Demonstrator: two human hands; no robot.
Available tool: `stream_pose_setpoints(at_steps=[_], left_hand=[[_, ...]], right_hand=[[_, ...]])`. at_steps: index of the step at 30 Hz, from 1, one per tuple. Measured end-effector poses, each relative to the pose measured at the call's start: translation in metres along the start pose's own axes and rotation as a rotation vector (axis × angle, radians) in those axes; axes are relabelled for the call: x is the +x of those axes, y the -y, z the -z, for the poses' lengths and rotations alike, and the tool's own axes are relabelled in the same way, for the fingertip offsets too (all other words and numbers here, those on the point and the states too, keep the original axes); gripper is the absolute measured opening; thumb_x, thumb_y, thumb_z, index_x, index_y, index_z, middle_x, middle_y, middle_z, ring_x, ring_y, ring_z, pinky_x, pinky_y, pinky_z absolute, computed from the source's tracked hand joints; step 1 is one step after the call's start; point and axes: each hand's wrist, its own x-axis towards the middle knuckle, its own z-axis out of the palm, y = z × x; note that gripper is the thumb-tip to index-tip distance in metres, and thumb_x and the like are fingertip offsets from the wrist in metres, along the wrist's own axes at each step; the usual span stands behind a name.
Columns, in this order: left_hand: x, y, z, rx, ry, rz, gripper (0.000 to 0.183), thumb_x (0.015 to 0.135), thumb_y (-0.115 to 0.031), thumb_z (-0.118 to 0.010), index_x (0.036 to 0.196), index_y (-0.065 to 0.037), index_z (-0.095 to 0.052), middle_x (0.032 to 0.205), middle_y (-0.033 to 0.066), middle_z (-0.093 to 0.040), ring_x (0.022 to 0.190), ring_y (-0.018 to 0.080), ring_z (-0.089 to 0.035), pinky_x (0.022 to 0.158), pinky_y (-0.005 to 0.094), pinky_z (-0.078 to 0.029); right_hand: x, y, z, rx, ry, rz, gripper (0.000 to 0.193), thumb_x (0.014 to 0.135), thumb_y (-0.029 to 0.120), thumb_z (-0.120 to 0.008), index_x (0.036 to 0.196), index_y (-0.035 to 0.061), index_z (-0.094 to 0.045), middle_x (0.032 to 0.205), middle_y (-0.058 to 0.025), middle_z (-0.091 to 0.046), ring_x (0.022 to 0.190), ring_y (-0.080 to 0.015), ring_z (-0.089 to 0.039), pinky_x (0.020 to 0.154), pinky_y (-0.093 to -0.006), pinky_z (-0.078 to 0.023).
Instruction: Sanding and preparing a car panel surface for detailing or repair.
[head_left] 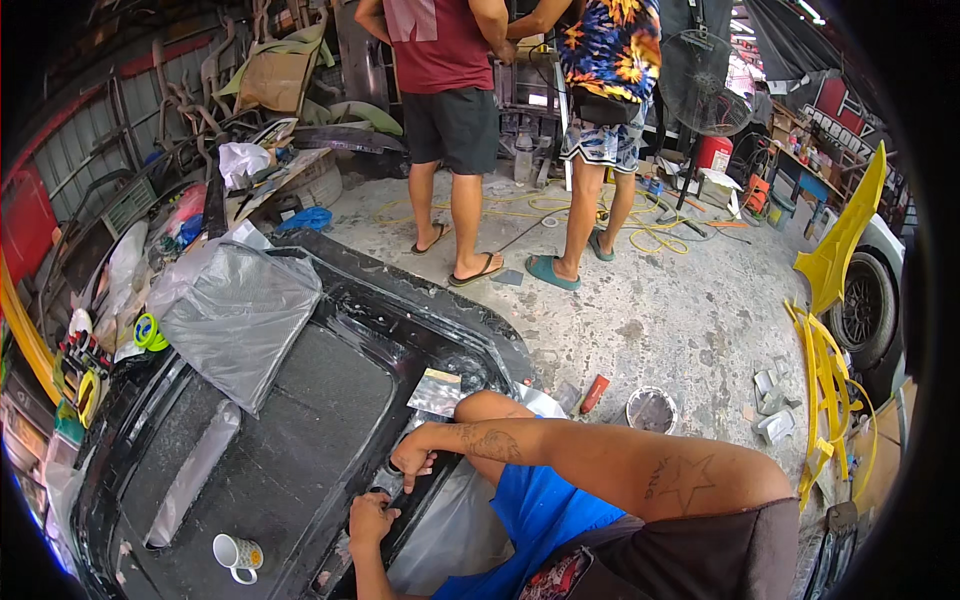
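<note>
A large black car body panel (290, 440) lies in front of me, with dusty patches along its raised edge. My right hand (412, 460) is on that edge, fingers curled and one fingertip pointing down. Just nearer, my left hand (372, 519) is closed against the same edge. A small dark piece shows between the two hands; whether they grip it or it belongs to the panel is unclear. Beyond my right hand, a grey sheet (435, 393) that looks like sandpaper rests on the panel. A patterned white mug (228, 549) stands on the panel at the lower left.
Plastic sheeting (240, 310) covers the panel's far left part. Two people (450, 130) stand beyond it. On the floor are a red tool (594, 394), a round tub (651, 411) and yellow hose (655, 235). Yellow body parts (825, 370) stand at the right by a car wheel (866, 302).
</note>
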Motion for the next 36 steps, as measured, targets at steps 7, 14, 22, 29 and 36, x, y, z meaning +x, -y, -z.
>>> stream_pose_setpoints(at_steps=[7, 14, 22, 29, 36], left_hand=[[0.001, 0.01, -0.006, 0.019, -0.043, -0.051, 0.034, 0.061, -0.014, -0.086, 0.09, 0.0, -0.074, 0.082, 0.0193, -0.071, 0.078, 0.0341, -0.07, 0.076, 0.0393, -0.055], [0.0, 0.004, -0.003, -0.018, -0.049, -0.056, 0.034, 0.061, -0.015, -0.086, 0.088, 0.0, -0.073, 0.08, 0.0183, -0.071, 0.076, 0.0339, -0.07, 0.074, 0.0394, -0.055], [0.001, 0.011, -0.007, 0.024, -0.031, -0.024, 0.035, 0.062, -0.019, -0.086, 0.09, -0.002, -0.074, 0.091, 0.0169, -0.072, 0.086, 0.034, -0.067, 0.082, 0.041, -0.052], [0.005, 0.016, -0.011, 0.043, 0.009, -0.019, 0.035, 0.064, -0.019, -0.086, 0.092, -0.003, -0.074, 0.091, 0.0163, -0.072, 0.088, 0.0345, -0.066, 0.084, 0.0415, -0.051], [0.001, 0.003, -0.002, 0.03, 0.009, 0.008, 0.035, 0.064, -0.017, -0.086, 0.093, -0.001, -0.074, 0.091, 0.0175, -0.073, 0.089, 0.0343, -0.068, 0.084, 0.0406, -0.052]], right_hand=[[-0.001, 0.002, 0.0, 0.006, -0.001, -0.013, 0.057, 0.082, 0.059, -0.069, 0.065, 0.0041, -0.068, 0.053, -0.0048, -0.055, 0.049, -0.0204, -0.055, 0.049, -0.0376, -0.044], [-0.002, 0.003, 0.001, -0.004, 0.011, -0.009, 0.057, 0.082, 0.058, -0.07, 0.064, 0.0039, -0.067, 0.052, -0.0051, -0.054, 0.048, -0.0208, -0.056, 0.05, -0.0376, -0.045], [-0.002, 0.002, 0.001, 0.007, 0.017, 0.003, 0.057, 0.082, 0.057, -0.07, 0.062, 0.0036, -0.067, 0.051, -0.0056, -0.056, 0.047, -0.0212, -0.056, 0.05, -0.0374, -0.045], [-0.002, 0.003, 0.0, 0.007, -0.004, 0.008, 0.058, 0.085, 0.055, -0.069, 0.061, 0.0028, -0.068, 0.05, -0.0056, -0.054, 0.044, -0.019, -0.054, 0.043, -0.0339, -0.046], [-0.001, 0.004, 0.0, -0.01, -0.008, -0.026, 0.058, 0.085, 0.056, -0.07, 0.061, 0.0032, -0.066, 0.051, -0.0055, -0.055, 0.044, -0.0187, -0.054, 0.044, -0.0335, -0.045]])
